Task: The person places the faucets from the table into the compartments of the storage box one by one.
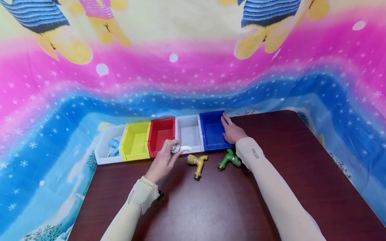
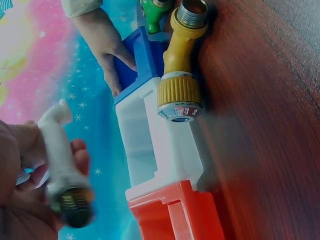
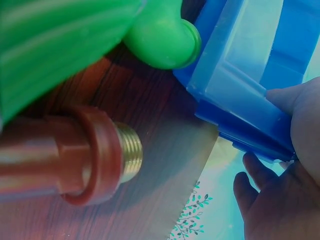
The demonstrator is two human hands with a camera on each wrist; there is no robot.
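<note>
My left hand [image 1: 162,163] holds a white tap [image 2: 59,150] over the front edge of the white bin [image 1: 189,132], near the red bin [image 1: 162,132]. In the left wrist view its threaded end faces the camera, somewhat blurred. At the right end of the row, my right hand [image 1: 234,132] grips the side wall of the blue bin [image 1: 214,132], thumb inside and fingers outside. On the table before the bins lie a yellow tap [image 1: 197,164] and a green tap [image 1: 229,160]. A reddish-brown tap [image 3: 90,155] shows in the right wrist view, mostly hidden by my sleeve in the head view.
Left of the red bin stand a yellow bin [image 1: 137,139] and another white bin [image 1: 102,147] holding a blue-and-white tap [image 1: 114,146]. All the bins form one row along the back edge of the dark wooden table [image 1: 193,211]. A printed cloth [image 1: 193,73] hangs behind.
</note>
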